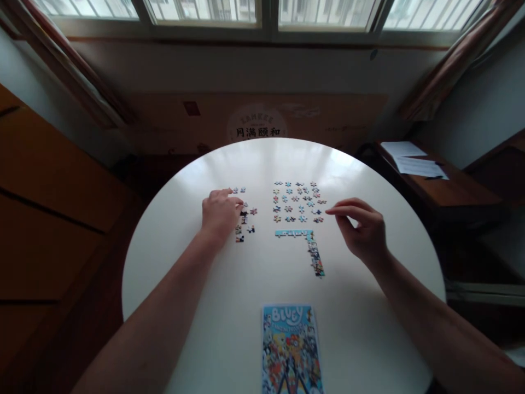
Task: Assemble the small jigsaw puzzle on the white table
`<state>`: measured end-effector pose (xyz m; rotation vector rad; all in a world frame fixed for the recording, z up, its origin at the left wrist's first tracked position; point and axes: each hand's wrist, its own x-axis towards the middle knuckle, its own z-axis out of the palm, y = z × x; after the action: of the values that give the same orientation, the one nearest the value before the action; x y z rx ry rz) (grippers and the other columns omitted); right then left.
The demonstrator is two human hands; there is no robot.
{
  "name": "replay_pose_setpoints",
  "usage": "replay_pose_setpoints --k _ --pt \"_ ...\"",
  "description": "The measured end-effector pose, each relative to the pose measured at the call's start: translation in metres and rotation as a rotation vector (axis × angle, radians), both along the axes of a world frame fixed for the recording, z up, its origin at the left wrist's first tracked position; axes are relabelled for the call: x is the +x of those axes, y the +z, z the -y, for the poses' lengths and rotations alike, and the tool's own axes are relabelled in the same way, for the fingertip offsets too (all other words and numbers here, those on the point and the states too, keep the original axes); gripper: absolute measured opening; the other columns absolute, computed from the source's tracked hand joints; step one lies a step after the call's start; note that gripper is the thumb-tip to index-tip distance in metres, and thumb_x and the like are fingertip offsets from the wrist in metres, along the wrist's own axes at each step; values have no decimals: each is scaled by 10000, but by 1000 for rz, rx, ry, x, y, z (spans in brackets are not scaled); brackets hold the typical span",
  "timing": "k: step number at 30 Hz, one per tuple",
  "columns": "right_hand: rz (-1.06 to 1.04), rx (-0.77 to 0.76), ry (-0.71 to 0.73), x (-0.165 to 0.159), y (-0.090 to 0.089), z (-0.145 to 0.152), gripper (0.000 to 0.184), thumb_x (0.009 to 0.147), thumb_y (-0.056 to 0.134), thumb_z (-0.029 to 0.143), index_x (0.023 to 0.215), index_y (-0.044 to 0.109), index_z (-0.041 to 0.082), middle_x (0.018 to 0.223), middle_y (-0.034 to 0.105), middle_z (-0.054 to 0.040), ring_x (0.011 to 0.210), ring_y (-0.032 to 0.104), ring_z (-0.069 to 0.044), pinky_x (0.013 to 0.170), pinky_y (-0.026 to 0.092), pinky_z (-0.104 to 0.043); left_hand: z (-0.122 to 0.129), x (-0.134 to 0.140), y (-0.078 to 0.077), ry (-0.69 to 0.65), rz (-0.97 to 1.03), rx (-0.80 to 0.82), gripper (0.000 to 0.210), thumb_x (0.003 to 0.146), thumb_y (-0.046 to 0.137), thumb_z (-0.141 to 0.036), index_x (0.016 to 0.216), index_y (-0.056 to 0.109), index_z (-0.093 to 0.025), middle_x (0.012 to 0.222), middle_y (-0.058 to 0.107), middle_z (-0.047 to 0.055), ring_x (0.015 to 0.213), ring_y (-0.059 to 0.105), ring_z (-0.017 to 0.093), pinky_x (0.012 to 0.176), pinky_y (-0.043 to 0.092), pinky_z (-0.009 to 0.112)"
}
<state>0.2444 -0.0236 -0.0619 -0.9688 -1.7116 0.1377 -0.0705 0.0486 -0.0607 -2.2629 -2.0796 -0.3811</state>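
Note:
My left hand hovers palm down over the left group of loose puzzle pieces, its fingers apart and covering some of them. My right hand is at the right edge of the larger group of spread puzzle pieces. Its thumb and fingertips come together in a pinch; whether a piece is between them is too small to tell. Below that group lies a joined puzzle corner, a blue strip across the top with a multicoloured strip running down its right side.
A colourful Bluey picture sheet lies near the front of the round white table. Right of the table, a brown side table carries white papers. Behind are a printed box or board and windows.

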Motion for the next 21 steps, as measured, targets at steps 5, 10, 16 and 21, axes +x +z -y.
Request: replay_pose_setpoints --k 5,10,16,21 --pt "-39 -29 -20 0 -1 -4 232 899 598 97 883 782 236 903 705 -45 841 685 -173 760 588 -359 -15 -2 -5 46 80 -59 182 882 652 -330 958 807 -272 1368 654 55 1275 513 331 1072 432 468" --pt "-57 -28 -25 -2 0 -5 234 891 591 100 860 782 231 891 701 -40 828 678 -168 735 581 -343 -19 -6 6 15 285 -79 103 797 717 -256 874 785 -241 1195 740 59 1179 621 295 1043 480 422" --pt "82 -55 75 -5 23 9 230 917 608 120 966 781 263 952 719 -36 885 690 -172 753 593 -337 25 27 27 -281 897 -239 120 773 734 -258 858 714 -176 871 775 56 821 715 189 813 573 328" --pt "438 -102 329 2 37 42 113 949 665 211 975 768 249 988 754 -35 905 706 -171 780 592 -334 76 75 23 -504 972 -612 112 753 768 -254 806 705 -179 789 760 43 753 700 166 742 572 313"
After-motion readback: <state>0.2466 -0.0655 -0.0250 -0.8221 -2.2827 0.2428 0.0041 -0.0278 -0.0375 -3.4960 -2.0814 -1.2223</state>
